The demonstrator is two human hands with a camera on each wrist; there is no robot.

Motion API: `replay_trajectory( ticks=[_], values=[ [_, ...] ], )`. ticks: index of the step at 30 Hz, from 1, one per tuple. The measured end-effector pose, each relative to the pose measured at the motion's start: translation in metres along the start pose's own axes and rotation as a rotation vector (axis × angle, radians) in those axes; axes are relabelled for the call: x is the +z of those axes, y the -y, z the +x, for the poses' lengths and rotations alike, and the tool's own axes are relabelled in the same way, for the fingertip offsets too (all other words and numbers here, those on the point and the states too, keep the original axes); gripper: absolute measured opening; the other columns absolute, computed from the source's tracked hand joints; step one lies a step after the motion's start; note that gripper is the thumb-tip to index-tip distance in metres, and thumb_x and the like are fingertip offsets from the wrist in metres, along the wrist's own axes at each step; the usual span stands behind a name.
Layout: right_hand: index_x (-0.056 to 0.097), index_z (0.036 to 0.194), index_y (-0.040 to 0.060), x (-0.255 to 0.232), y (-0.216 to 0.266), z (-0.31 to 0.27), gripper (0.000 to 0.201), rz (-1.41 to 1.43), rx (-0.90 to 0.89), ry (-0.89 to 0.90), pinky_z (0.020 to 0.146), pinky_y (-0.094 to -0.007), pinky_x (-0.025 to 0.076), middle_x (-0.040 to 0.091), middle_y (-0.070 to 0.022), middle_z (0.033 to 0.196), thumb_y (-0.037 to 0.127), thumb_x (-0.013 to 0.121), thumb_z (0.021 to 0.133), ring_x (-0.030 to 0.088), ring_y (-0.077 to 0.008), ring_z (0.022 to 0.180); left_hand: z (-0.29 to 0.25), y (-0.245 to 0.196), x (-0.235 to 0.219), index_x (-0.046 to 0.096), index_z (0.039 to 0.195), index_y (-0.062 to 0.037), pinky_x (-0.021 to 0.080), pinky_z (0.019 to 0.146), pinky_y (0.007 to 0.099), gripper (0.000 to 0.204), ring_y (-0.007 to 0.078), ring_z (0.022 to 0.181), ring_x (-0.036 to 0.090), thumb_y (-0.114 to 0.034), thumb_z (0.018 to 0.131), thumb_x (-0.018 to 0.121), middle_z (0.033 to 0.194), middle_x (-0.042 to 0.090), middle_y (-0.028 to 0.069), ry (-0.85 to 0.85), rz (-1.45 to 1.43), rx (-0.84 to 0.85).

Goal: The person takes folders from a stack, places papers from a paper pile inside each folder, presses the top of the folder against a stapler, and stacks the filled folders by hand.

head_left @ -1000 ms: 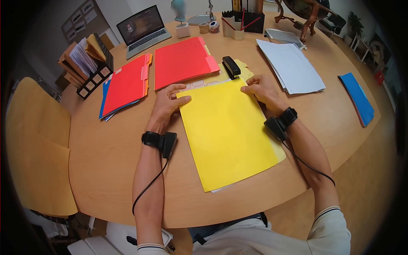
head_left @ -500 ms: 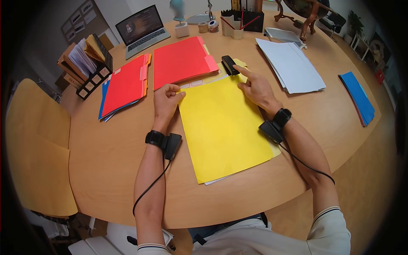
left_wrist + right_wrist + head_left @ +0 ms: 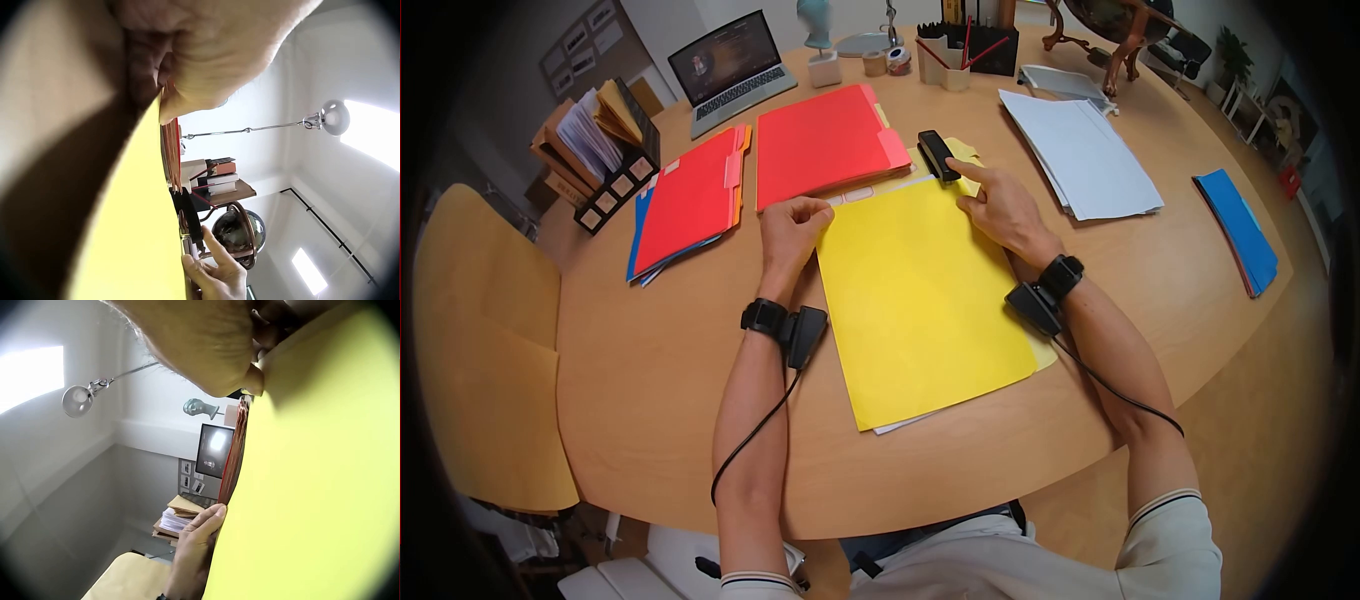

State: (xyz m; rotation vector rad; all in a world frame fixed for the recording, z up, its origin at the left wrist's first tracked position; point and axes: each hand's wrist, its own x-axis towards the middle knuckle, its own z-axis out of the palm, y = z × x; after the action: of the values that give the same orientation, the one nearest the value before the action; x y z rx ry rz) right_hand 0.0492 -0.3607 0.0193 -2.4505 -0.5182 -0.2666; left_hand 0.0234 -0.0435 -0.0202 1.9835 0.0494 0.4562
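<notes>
A yellow folder [image 3: 930,300] lies before me, with white paper [image 3: 908,422] showing under its near edge. My left hand [image 3: 792,235] pinches its far left corner between thumb and curled fingers. At the far right corner, my right hand [image 3: 1007,212] grips the folder edge, the thumb on top and fingers curled below it in the right wrist view. The index finger of that hand reaches forward and touches the near end of a black stapler [image 3: 937,155]. The stapler stands at the folder's far edge, on pale yellow folders [image 3: 966,150].
Red folders [image 3: 825,145] lie beyond my left hand, more red folders [image 3: 693,195] farther left. White papers [image 3: 1080,155] and blue folders [image 3: 1238,230] are on the right. A laptop [image 3: 728,75], a file holder [image 3: 620,190] and a pencil cup [image 3: 950,65] stand behind.
The yellow folder has shifted slightly away from me. My right index finger has stretched out onto the stapler. My left fingers, straighter before, have curled in at the corner.
</notes>
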Motion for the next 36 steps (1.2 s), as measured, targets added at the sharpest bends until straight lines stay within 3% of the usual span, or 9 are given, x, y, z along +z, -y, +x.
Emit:
replay_trajectory(
  ticks=[6, 9, 12, 16, 25, 31, 33, 35, 36],
  values=[
    [0.054, 0.146, 0.009, 0.015, -0.027, 0.001, 0.066, 0.3, -0.04, -0.159, 0.056, -0.0372, 0.041, 0.052, -0.0084, 0.062, 0.011, 0.074, 0.082, 0.051, -0.0179, 0.055, 0.003, 0.0, 0.0, 0.076, 0.086, 0.0022, 0.045, 0.055, 0.0266, 0.014, 0.0088, 0.059, 0.057, -0.01, 0.081, 0.077, 0.066, 0.066, 0.0008, 0.01, 0.214, 0.055],
    [0.061, 0.133, -0.001, 0.003, -0.019, 0.003, 0.062, 0.234, 0.054, -0.064, 0.063, -0.0366, 0.049, 0.063, -0.0103, 0.071, 0.021, 0.079, 0.079, 0.063, -0.0236, 0.064, 0.001, -0.01, 0.0, 0.077, 0.085, 0.0026, 0.044, 0.053, 0.0255, 0.014, 0.0091, 0.057, 0.056, -0.01, 0.081, 0.077, 0.067, 0.067, 0.0021, 0.011, 0.251, 0.04],
    [0.067, 0.105, -0.0033, -0.019, -0.011, -0.001, 0.033, 0.612, 0.32, 0.205, 0.046, -0.0213, 0.031, 0.053, 0.0044, 0.059, 0.017, 0.08, 0.082, 0.046, -0.0046, 0.048, -0.009, -0.025, -0.015, 0.076, 0.084, 0.0031, 0.042, 0.051, 0.0244, 0.015, 0.008, 0.054, 0.055, -0.011, 0.078, 0.077, 0.067, 0.067, 0.0028, 0.218, -0.131, -0.131],
    [0.066, 0.072, 0.0059, -0.033, -0.011, -0.001, 0.02, 0.659, 0.364, 0.403, 0.04, -0.0218, 0.026, 0.053, 0.0044, 0.056, 0.017, 0.082, 0.08, 0.042, -0.0042, 0.041, -0.021, -0.04, -0.039, 0.075, 0.082, 0.003, 0.039, 0.049, 0.0228, 0.016, 0.0068, 0.051, 0.052, -0.011, 0.076, 0.078, 0.065, 0.065, 0.0025, 0.336, -0.259, -0.265],
    [0.071, 0.078, 0.0014, -0.034, -0.022, 0.001, 0.015, 0.66, 0.299, 0.594, 0.039, -0.0216, 0.026, 0.058, 0.0024, 0.061, 0.012, 0.081, 0.08, 0.041, -0.0041, 0.041, -0.02, -0.048, -0.032, 0.074, 0.084, 0.0019, 0.037, 0.047, 0.0213, 0.016, 0.006, 0.051, 0.052, -0.01, 0.075, 0.08, 0.064, 0.062, 0.0006, 0.577, 0.056, -0.213],
    [0.066, 0.092, 0.0007, -0.038, -0.031, -0.001, 0.014, 1.059, 0.385, 0.323, 0.039, -0.0198, 0.025, 0.057, 0.0023, 0.064, 0.014, 0.069, 0.097, 0.04, -0.0016, 0.042, -0.017, -0.024, -0.042, 0.057, 0.134, -0.0009, 0.05, 0.059, 0.021, 0.072, 0.0106, 0.068, 0.066, -0.06, 0.094, 0.065, 0.092, 0.071, 0.007, 0.421, -0.585, -0.232],
    [0.065, 0.098, -0.0002, -0.026, -0.057, 0.003, 0.016, 1.231, 0.339, 0.273, 0.039, -0.0192, 0.03, 0.06, 0.0007, 0.069, 0.016, 0.067, 0.099, 0.044, -0.0025, 0.044, -0.013, -0.014, -0.05, 0.044, 0.147, -0.0015, 0.059, 0.078, 0.0309, 0.097, 0.0198, 0.094, 0.072, -0.08, 0.091, 0.046, 0.116, 0.07, 0.0141, 0.542, -0.816, -0.217],
    [0.063, 0.103, -0.001, -0.018, -0.069, 0.007, 0.019, 1.395, 0.299, 0.216, 0.04, -0.0186, 0.035, 0.063, -0.001, 0.073, 0.018, 0.064, 0.102, 0.048, -0.0033, 0.045, -0.022, -0.027, -0.045, 0.034, 0.154, 0.0008, 0.051, 0.103, 0.0522, 0.117, 0.0355, 0.138, 0.05, -0.091, 0.082, 0.043, 0.152, 0.047, 0.022, 0.393, -0.877, -0.234],
    [0.061, 0.107, -0.0011, -0.017, -0.066, 0.007, 0.021, 1.439, 0.311, 0.108, 0.042, -0.0181, 0.041, 0.064, -0.0017, 0.078, 0.019, 0.063, 0.103, 0.052, -0.0046, 0.048, -0.024, -0.03, -0.045, 0.041, 0.148, 0.0046, 0.055, 0.095, 0.0488, 0.121, 0.0341, 0.122, 0.06, -0.095, 0.078, 0.04, 0.138, 0.056, 0.0252, 0.414, -0.93, -0.256]
  ],
)
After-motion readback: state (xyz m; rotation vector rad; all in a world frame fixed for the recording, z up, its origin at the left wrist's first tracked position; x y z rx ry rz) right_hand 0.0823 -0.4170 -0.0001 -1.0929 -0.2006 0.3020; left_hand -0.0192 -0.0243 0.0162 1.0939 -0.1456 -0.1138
